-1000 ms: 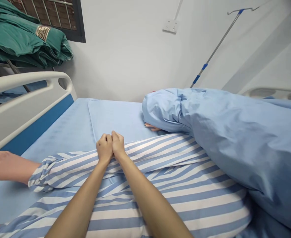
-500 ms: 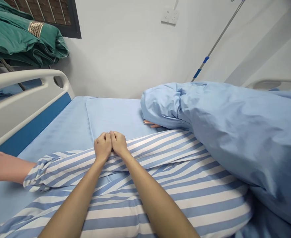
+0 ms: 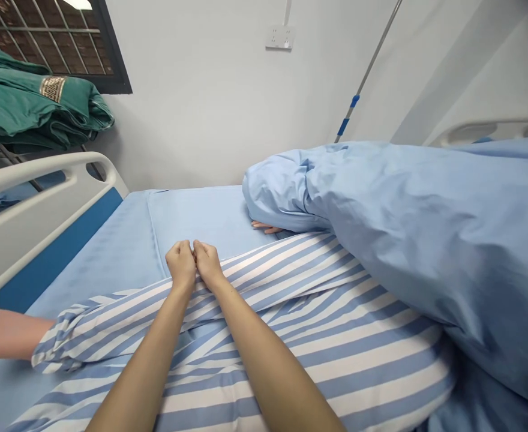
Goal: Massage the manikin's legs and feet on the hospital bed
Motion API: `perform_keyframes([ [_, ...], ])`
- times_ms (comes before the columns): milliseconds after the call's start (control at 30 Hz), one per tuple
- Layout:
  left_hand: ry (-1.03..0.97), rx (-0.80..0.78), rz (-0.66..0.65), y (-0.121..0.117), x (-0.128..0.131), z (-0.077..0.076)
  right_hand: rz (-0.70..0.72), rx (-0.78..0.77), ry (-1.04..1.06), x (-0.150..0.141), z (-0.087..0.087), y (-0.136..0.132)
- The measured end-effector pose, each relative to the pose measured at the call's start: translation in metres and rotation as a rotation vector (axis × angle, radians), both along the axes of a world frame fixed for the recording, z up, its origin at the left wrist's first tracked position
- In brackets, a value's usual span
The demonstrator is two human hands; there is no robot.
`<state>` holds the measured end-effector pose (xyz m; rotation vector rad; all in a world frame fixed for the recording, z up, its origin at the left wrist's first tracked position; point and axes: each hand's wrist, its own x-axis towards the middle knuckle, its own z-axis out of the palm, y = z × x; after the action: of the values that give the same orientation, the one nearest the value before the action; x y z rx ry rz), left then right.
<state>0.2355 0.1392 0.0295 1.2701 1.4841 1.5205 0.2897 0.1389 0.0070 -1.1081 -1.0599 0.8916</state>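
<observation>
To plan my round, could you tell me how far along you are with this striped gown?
Done: the gown's sleeve covers the arm at left. In hand: the left hand and right hand pinch the gown's front. Left: the blue quilt covers the other side.

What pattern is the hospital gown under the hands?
The hospital gown has blue and white stripes, best seen in the head view.
</observation>
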Motion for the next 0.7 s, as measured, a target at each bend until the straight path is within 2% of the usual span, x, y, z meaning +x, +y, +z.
perform_keyframes([
  [133,0.284,0.078,0.021,-0.008,-0.001,-0.014,-0.022,-0.017,0.080,0.002,0.000,0.000],
  [300,0.354,0.065,0.002,-0.011,-0.004,-0.013,-0.034,-0.017,-0.011,0.001,0.001,-0.001],
  [367,0.366,0.048,-0.007,-0.010,-0.005,-0.011,-0.043,-0.058,-0.110,0.002,0.008,-0.002],
  [433,0.373,0.041,-0.027,-0.009,-0.005,-0.011,-0.072,-0.082,-0.305,0.008,0.019,-0.004],
  [567,0.428,0.049,-0.066,-0.008,-0.003,-0.015,-0.098,0.040,-0.681,0.026,0.037,-0.013],
  [700,0.477,0.055,-0.059,-0.007,-0.001,-0.016,-0.132,0.017,-0.755,0.040,0.026,-0.019],
])
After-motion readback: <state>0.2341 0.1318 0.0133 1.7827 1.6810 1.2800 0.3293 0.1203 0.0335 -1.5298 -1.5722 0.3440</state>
